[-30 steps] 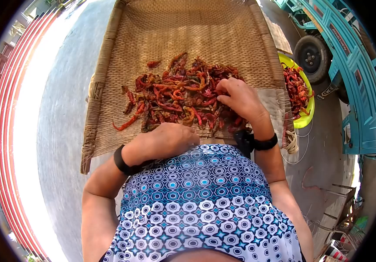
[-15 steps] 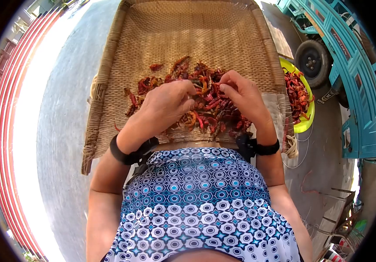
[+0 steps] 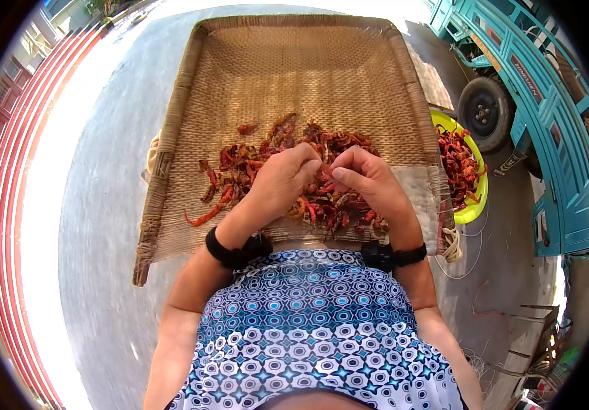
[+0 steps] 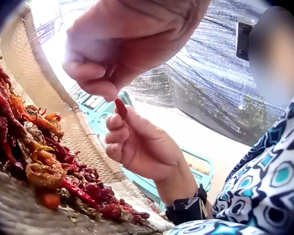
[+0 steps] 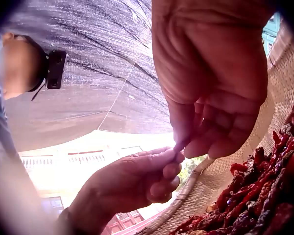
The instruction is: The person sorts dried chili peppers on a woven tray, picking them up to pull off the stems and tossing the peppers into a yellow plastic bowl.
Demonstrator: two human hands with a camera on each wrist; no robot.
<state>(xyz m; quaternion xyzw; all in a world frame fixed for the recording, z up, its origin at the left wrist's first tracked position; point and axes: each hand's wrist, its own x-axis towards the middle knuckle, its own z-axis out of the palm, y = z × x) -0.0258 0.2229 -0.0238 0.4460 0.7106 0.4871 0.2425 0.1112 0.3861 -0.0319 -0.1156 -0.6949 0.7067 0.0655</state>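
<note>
Pinching a small pepper (image 4: 121, 108) between them, the left hand (image 3: 282, 179) and the right hand (image 3: 373, 183) meet over the near half of the tray (image 3: 294, 82). The fingers of both are grasping: the left's hold one end of the pepper, the right's the other. Below them a loose heap (image 3: 318, 213) of dried peppers, mostly red with some orange and brown, lies on the tray's woven floor. One piece (image 3: 247, 128) sits apart toward the tray's far end, and a long pepper (image 3: 206, 217) juts out on the tray's left side. A pale patch (image 3: 414, 191) covers part of the tray's right side. Just right of the tray, a yellow bowl (image 3: 483, 195) holds more red peppers (image 3: 455, 167), heaped up to its rim. Farther right of the tray stands a blue-green truck (image 3: 564, 164).
</note>
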